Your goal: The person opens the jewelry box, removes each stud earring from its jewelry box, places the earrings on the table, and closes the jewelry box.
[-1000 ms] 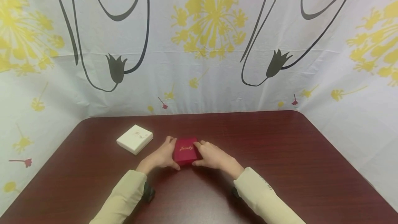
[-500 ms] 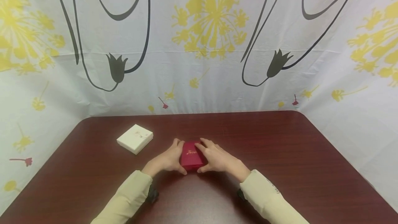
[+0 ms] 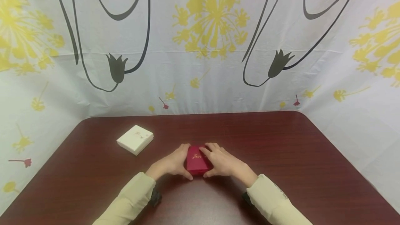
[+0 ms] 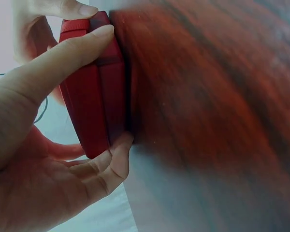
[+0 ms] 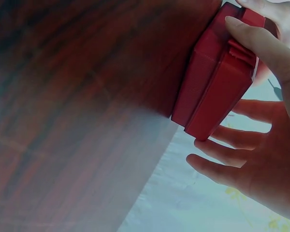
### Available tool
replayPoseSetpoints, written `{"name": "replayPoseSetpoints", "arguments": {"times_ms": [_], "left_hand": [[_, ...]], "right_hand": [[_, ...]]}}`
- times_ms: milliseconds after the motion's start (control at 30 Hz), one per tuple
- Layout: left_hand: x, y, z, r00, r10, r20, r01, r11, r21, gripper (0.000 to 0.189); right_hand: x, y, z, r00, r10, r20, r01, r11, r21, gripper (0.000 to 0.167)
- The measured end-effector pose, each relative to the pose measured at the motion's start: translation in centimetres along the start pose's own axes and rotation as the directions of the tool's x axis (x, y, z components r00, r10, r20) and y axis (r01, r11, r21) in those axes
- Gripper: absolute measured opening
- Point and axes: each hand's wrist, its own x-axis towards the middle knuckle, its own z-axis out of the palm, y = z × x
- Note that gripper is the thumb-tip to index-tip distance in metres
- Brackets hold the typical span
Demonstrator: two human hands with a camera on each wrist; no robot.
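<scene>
A red box (image 3: 197, 166) lies on the table (image 3: 265, 141), its lid facing up. Slanting gold script (image 3: 197, 156) on it begins "Jew"; fingers hide the rest. The wrist views show a finely grained skin, angled edges, a long seam between lid and base, and a ribbed strip (image 5: 242, 52) of the same red folded along one side.

The left hand (image 3: 175, 162), at the box's 9 o'clock, pinches it with the thumb on the near side and fingertips at the far corner. The right hand (image 3: 224, 160), at 3 o'clock, holds it too, thumb in front and one finger over the lid, the others spread along the back.

Between 9 and 10 o'clock, well apart, sits a flat square white box (image 3: 130, 142), its lid print too small to read. Cream sleeves (image 3: 132, 193) come in from 8 and 4 o'clock. The table is glossy, dark red, wood-grained; at 12 o'clock hangs creased white cloth (image 3: 218, 89) with yellow, grey and red flowers.
</scene>
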Motion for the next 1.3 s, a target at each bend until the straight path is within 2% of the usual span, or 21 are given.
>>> {"name": "replayPoseSetpoints", "arguments": {"times_ms": [400, 700, 1000, 1300], "left_hand": [[-0.3, 0.5, 0.3, 0.998, 0.026, 0.06, -0.029, 0.998, 0.052, 0.099], [-0.4, 0.7, 0.6, 0.996, 0.039, 0.084, -0.043, 0.998, 0.044, 0.097], [-0.3, 1.0, 0.9, 0.995, 0.057, 0.077, -0.063, 0.995, 0.076, 0.096], [-0.3, 1.1, 0.9, 0.995, 0.066, 0.081, -0.071, 0.996, 0.059, 0.094]], "right_hand": [[-1.0, 0.1, 0.0, 1.0, -0.016, -0.018, 0.016, 1.0, -0.026, 0.082], [-1.6, 0.3, 0.0, 0.998, -0.038, -0.043, 0.037, 0.999, -0.021, 0.083], [-1.8, 0.2, 0.1, 1.0, -0.031, 0.002, 0.031, 0.999, 0.013, 0.087], [-1.7, 0.1, 0.2, 0.999, -0.027, 0.024, 0.027, 0.999, 0.02, 0.087]]}}
